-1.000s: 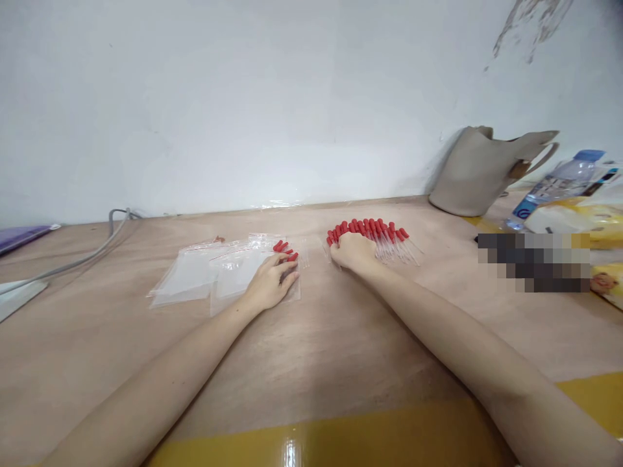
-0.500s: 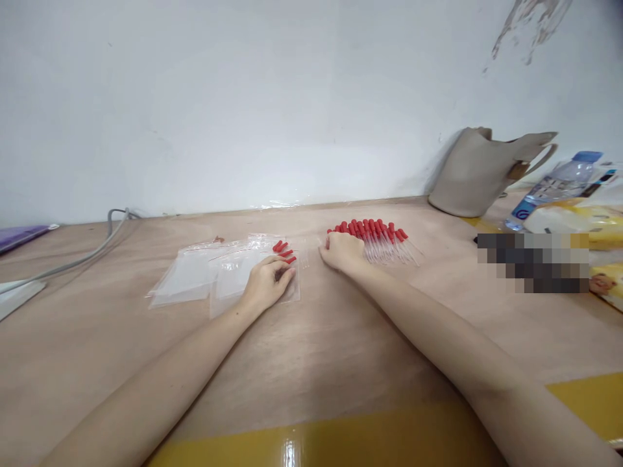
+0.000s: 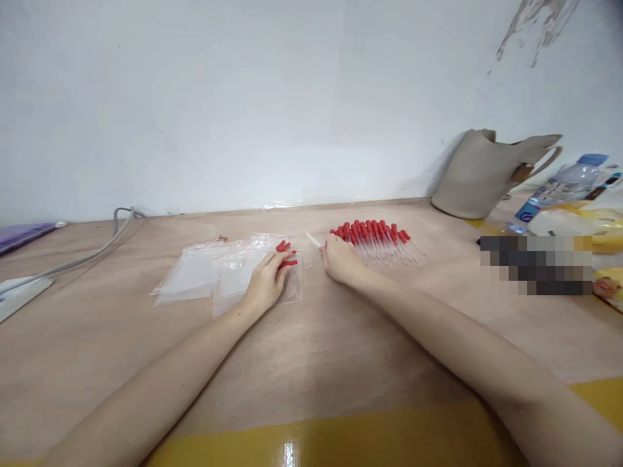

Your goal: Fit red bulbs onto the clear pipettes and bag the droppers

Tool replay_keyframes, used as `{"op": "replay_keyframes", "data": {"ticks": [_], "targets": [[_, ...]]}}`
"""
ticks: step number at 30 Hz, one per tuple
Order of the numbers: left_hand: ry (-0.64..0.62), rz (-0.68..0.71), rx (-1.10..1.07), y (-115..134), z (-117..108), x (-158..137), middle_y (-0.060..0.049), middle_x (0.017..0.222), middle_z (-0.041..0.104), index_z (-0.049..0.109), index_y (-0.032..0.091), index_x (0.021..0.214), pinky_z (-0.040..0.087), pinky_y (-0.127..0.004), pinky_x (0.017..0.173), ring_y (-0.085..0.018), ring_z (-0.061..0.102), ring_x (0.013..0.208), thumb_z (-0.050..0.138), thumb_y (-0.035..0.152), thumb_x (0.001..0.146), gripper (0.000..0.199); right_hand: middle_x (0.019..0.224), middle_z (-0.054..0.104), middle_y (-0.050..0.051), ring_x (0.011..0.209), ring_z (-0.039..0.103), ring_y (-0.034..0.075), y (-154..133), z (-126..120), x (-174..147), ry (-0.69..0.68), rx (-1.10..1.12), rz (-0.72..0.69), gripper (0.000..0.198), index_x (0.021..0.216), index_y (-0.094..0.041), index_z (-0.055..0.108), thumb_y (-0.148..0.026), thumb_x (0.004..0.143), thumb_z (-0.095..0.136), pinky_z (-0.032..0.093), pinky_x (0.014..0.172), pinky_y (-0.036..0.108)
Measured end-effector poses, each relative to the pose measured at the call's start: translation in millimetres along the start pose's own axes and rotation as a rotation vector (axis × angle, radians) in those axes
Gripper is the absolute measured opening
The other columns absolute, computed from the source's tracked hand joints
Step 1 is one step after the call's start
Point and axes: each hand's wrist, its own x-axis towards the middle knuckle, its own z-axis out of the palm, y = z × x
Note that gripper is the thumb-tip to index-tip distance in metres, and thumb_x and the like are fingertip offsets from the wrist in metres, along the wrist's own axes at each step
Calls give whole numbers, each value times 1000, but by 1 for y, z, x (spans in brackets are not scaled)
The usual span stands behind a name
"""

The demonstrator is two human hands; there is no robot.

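In my left hand (image 3: 265, 282), a small red rubber bulb (image 3: 289, 263) is pinched between thumb and fingers, over clear plastic bags (image 3: 238, 269). A few more red bulbs (image 3: 282, 246) lie just beyond the fingertips. My right hand (image 3: 339, 261) is closed on a thin clear tube (image 3: 313, 240), which points up and left from the fingers. Several other clear tubes (image 3: 307, 257) lie between the hands, faint against the table. Right behind my right hand is a fanned row of droppers (image 3: 384, 243) with red bulbs and clear stems, partly hidden by it.
More flat plastic bags (image 3: 187, 275) lie to the left, near a grey cable (image 3: 92, 257). At the right back stand a beige bag (image 3: 472, 175) and a water bottle (image 3: 559, 188), with yellow packaging (image 3: 606, 227) and a pixelated dark object (image 3: 535, 266) before them.
The clear tube now shows in my right hand, which has turned slightly. The red bulb in my left hand has swung closer to level. The view has shifted a little.
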Motion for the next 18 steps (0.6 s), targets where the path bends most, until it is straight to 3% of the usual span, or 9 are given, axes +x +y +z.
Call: {"op": "replay_keyframes", "data": {"ticks": [4, 7, 12, 18], "targets": [[-31, 59, -1, 15, -2, -2, -7, 95, 57, 58, 17, 103, 49, -34, 82, -18, 57, 92, 42, 18, 88, 22, 86, 60, 9, 76, 55, 17, 28, -3, -29, 90, 324, -357, 20, 96, -13, 50, -22, 89, 34, 42, 68, 28], [-93, 73, -43, 30, -1, -5, -7, 94, 56, 59, 17, 100, 48, -32, 82, -17, 56, 91, 43, 21, 88, 20, 90, 60, 9, 82, 55, 17, 43, -1, -50, 192, 387, -505, 25, 105, -14, 50, -19, 90, 32, 42, 71, 29], [-117, 73, -75, 40, -1, -11, -5, 92, 60, 58, 18, 95, 48, -31, 78, -17, 57, 86, 45, 25, 88, 16, 92, 63, 7, 79, 56, 16, 45, 3, -70, 258, 264, -545, 25, 104, -17, 56, -18, 91, 34, 37, 74, 32], [-140, 47, -96, 39, -2, -14, -4, 88, 62, 58, 19, 97, 48, -27, 67, -15, 58, 79, 46, 27, 87, 17, 91, 64, 7, 76, 55, 15, 41, 2, -72, 300, 252, -508, 25, 103, -17, 57, -19, 91, 36, 34, 74, 31]]}}
